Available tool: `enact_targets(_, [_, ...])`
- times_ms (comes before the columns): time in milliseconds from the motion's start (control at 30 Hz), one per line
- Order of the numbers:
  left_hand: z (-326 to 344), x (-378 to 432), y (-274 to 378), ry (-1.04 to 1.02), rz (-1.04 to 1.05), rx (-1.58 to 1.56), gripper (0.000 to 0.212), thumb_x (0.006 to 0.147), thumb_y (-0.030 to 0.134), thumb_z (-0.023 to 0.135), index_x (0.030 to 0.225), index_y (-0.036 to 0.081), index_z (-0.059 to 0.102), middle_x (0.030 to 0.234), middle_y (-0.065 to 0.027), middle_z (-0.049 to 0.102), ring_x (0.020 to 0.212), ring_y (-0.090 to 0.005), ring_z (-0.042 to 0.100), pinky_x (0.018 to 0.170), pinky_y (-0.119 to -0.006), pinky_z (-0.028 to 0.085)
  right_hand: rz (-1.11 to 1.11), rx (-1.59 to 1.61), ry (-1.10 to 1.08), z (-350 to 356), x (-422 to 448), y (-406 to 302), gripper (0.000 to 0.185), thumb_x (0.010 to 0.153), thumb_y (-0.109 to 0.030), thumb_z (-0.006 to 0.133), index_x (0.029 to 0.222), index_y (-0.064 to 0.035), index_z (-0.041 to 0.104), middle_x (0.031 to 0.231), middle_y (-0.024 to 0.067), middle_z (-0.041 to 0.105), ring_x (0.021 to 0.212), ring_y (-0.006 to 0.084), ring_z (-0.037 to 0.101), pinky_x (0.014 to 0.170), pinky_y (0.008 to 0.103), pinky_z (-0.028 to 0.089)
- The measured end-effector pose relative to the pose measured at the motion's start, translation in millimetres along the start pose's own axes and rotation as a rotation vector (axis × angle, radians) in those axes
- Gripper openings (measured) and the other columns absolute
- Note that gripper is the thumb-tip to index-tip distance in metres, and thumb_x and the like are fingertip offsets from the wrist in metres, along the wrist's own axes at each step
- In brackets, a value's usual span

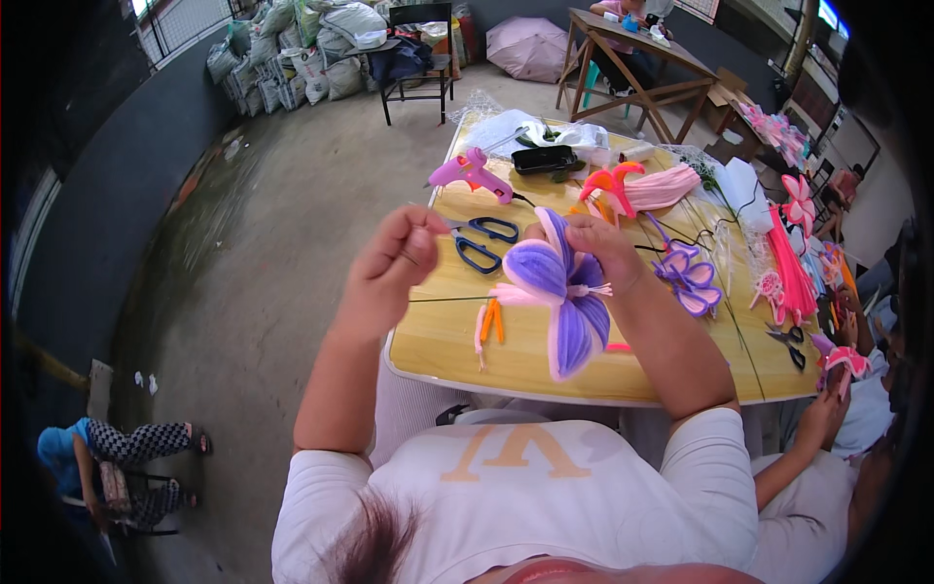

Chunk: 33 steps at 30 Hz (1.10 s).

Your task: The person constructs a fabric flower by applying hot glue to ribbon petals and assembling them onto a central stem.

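My right hand (602, 244) grips a petal of a purple and pink pipe-cleaner flower (543, 266), held up over the near part of the table. Pale pink strands poke out at the flower's centre, and a thin dark green stem (449, 299) runs from its pink base toward my left wrist. My left hand (398, 263) is raised left of the flower with its fingers curled and pinched together. Nothing shows clearly between those fingertips. Just beyond it lie dark blue-handled scissors (478, 244). Orange pipe-cleaner pieces (494, 321) rest beneath the flower.
A pink glue gun (471, 175) lies on the wood-patterned table (438, 350) near a black tray (543, 159). Orange-pink petals (616, 186), a pink pipe-cleaner bundle (664, 188) and another purple flower (689, 281) lie farther right. A second pair of scissors (788, 343) sits near a co-worker's hands (821, 409).
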<state>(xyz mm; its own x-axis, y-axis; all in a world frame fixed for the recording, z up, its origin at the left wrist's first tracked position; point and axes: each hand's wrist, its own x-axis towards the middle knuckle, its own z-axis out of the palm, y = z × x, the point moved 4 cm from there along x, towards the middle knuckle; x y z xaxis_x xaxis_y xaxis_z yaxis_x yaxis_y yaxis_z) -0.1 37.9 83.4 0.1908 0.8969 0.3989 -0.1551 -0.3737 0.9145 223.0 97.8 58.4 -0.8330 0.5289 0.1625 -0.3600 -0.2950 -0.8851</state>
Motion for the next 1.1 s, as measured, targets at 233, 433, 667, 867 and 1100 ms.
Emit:
enact_targets(233, [3.9, -7.5, 10.6, 0.027, 0.301, 0.792, 0.015, 0.086, 0.016, 0.057, 0.081, 0.003, 0.053, 0.072, -0.0048, 0.052, 0.067, -0.0205, 0.05, 0.061, -0.029, 0.039, -0.013, -0.032, 0.231, 7.2, -1.3, -6.0, 0.049, 0.083, -0.039, 0.056, 0.103, 0.006, 0.056, 0.088, 0.0124, 0.063, 0.069, 0.0167, 0.062, 0.059, 0.0265, 0.049])
enact_targets(433, [33.3, -5.9, -2.6, -0.219, 0.419, 0.793, 0.017, 0.083, 0.019, 0.061, 0.086, 0.003, 0.057, 0.082, -0.01, 0.056, 0.075, -0.0298, 0.052, 0.067, -0.036, 0.042, -0.059, 0.134, 0.217, 0.2, -1.5, -1.4, 0.034, 0.09, -0.027, 0.051, 0.098, 0.0048, 0.058, 0.089, 0.0157, 0.064, 0.076, 0.0222, 0.063, 0.067, 0.0314, 0.051])
enact_targets(667, [27.1, -7.8, -31.8, -0.157, 0.238, 0.344, 0.011, 0.08, 0.009, 0.06, 0.086, 0.0, 0.058, 0.081, -0.0104, 0.058, 0.073, -0.0255, 0.056, 0.066, -0.031, 0.045, 0.053, 0.403, 0.187, 33.7, 5.1, -5.1, 0.041, 0.091, -0.03, 0.05, 0.109, 0.0064, 0.052, 0.104, 0.0185, 0.06, 0.095, 0.0252, 0.06, 0.086, 0.0355, 0.048])
enact_targets(867, [0.0, -8.2, -61.1, -0.063, 0.164, 0.172, 0.012, 0.074, 0.003, 0.064, 0.085, 0.0, 0.061, 0.079, -0.0087, 0.06, 0.077, -0.0228, 0.06, 0.07, -0.033, 0.046, -0.012, 0.262, 0.042, 62.9, 5.2, -7.6, 0.043, 0.09, -0.031, 0.054, 0.114, 0.0045, 0.051, 0.108, 0.0148, 0.06, 0.098, 0.0221, 0.059, 0.088, 0.032, 0.045])
enact_targets(1100, [12.5, 0.6, -44.9, -0.117, 0.473, 0.626, 0.031, 0.063, 0.011, 0.073, 0.092, 0.004, 0.064, 0.088, -0.01, 0.059, 0.088, -0.0276, 0.055, 0.085, -0.038, 0.041, 0.02, -0.171, 0.256, 73.8, -2.8, -15.6, 0.029, 0.084, -0.024, 0.065, 0.098, 0.0017, 0.065, 0.087, 0.0058, 0.066, 0.078, 0.0085, 0.06, 0.071, 0.0226, 0.047])
